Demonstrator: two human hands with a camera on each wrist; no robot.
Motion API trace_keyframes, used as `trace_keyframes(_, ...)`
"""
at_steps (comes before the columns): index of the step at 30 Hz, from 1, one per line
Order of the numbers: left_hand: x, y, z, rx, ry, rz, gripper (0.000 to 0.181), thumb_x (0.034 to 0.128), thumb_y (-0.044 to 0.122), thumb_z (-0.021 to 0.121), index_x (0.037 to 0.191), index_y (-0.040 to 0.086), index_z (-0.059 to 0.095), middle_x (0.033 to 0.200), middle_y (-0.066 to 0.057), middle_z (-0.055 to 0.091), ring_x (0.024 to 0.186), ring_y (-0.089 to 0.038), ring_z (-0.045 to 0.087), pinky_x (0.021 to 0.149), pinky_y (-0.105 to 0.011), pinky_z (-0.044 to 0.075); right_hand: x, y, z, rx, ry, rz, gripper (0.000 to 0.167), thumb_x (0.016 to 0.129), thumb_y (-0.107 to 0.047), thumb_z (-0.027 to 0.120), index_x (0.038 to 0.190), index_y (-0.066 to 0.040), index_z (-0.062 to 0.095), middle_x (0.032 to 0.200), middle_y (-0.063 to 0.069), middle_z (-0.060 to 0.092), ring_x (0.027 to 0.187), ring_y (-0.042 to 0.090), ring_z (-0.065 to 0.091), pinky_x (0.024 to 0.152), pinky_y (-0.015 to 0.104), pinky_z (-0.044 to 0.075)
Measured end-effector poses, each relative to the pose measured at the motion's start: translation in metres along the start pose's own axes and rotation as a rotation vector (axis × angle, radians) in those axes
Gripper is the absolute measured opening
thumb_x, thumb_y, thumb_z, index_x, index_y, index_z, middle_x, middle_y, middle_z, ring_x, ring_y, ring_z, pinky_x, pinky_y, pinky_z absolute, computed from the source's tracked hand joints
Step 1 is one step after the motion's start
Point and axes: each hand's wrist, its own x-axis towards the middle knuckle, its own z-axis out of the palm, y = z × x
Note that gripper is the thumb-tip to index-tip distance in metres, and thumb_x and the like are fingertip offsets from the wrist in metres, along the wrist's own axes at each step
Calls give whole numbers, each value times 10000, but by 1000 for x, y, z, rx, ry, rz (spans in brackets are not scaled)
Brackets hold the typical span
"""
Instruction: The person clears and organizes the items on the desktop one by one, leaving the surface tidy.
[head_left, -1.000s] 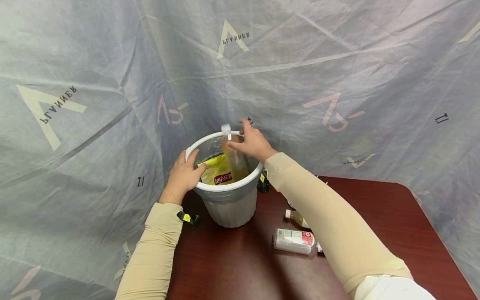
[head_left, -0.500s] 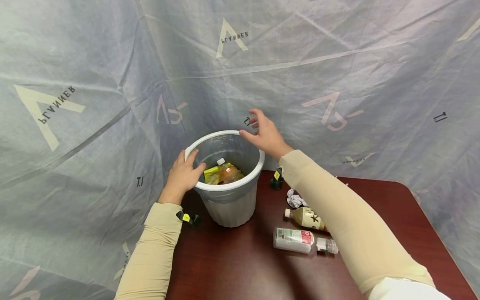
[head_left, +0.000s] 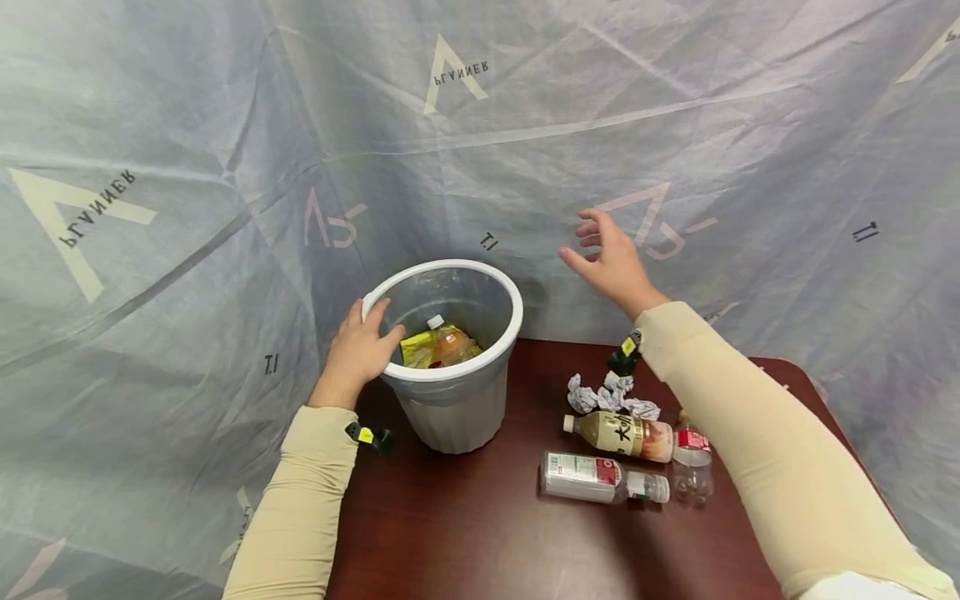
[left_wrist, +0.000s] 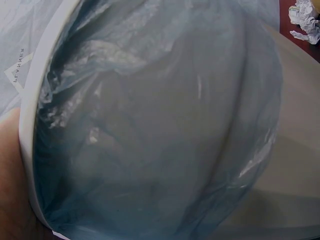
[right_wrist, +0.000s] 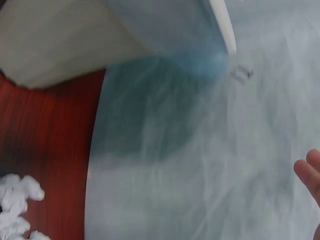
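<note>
"Where's the bin (head_left: 453, 421)?"
"On the table (head_left: 465, 517), left hand (head_left: 358, 346) gripping its nine-o'clock rim (head_left: 431, 375); right hand (head_left: 617, 265) relaxed, empty, at two."
"Labels?"
"“大” on the four-o'clock bottle (head_left: 621, 435); “PLANNER” on the sheet (head_left: 570, 192)."

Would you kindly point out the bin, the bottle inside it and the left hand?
Bin (head_left: 456, 422): head view, its outer wall.
Bottle (head_left: 453, 345): head view, its body.
Left hand (head_left: 356, 347): head view, its back.
</note>
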Motion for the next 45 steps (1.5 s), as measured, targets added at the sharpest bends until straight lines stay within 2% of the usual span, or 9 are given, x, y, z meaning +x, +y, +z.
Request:
trace_keyframes(4, 1, 0, -1, 2, -1, 1, 684, 1029, 505, 391, 1625, 199, 248, 1662, -259, 34, 1479, -543, 135, 1109, -731, 192, -13, 20, -21, -15, 38, 62, 738, 942, -440, 696, 1527, -138, 363, 1344, 168, 553, 1248, 343, 571, 991, 537, 487)
trace_keyframes(11, 0, 0, -1, -3, -11, -2, 688, 1032, 507, 388, 1628, 198, 237, 1665, -255, 17, 1482, -543, 122, 1116, -730, 177, -42, 54, -47, -37, 105, 138, 740, 941, -422, 706, 1512, -90, 373, 1319, 168, 567, 1230, 363, 580, 980, 557, 482)
trace_keyframes(18, 1, -1, 0, 3, -17, 7, 690, 1033, 512, 384, 1627, 189, 240, 1661, -266, 17, 1474, -554, 129, 1109, -734, 184, -86, 93, -62, -41, 85, 231, 805, 952, -477, 668, 1549, -78, 305, 1364, 217, 518, 1261, 430, 528, 978, 612, 449)
trace_keyframes(24, 0, -1, -2, -3, -17, 12, 688, 1031, 499, 389, 1624, 182, 246, 1658, -270, 32, 1471, -557, 138, 1110, -728, 195, -124, 119, -67, -63, 49, 319, 823, 977, -465, 640, 1596, -103, 238, 1426, 261, 473, 1294, 479, 481, 959, 658, 433)
trace_keyframes(34, 1, -5, -3, 1, 0, 8, 694, 1033, 523, 383, 1624, 184, 250, 1657, -275, 34, 1460, -567, 159, 1102, -730, 211, -179, 161, -67, -107, 13, 400, 848, 988, -502, 603, 1607, -73, 213, 1464, 310, 438, 1292, 519, 470, 941, 688, 422)
trace_keyframes(40, 2, -5, -3, 0, -1, 12, 698, 1036, 542, 372, 1624, 186, 252, 1655, -279, 37, 1463, -569, 150, 1105, -734, 199, -215, 177, -65, -115, -7, 435, 810, 992, -472, 615, 1586, -43, 267, 1453, 362, 411, 1289, 558, 443, 954, 696, 403)
trace_keyframes(45, 2, -4, -2, -3, 8, 15, 696, 1036, 538, 372, 1622, 181, 258, 1654, -282, 38, 1461, -571, 154, 1105, -735, 195, -242, 185, -58, -83, -87, 492, 821, 996, -448, 624, 1591, -35, 240, 1481, 397, 321, 1309, 605, 380, 981, 723, 368)
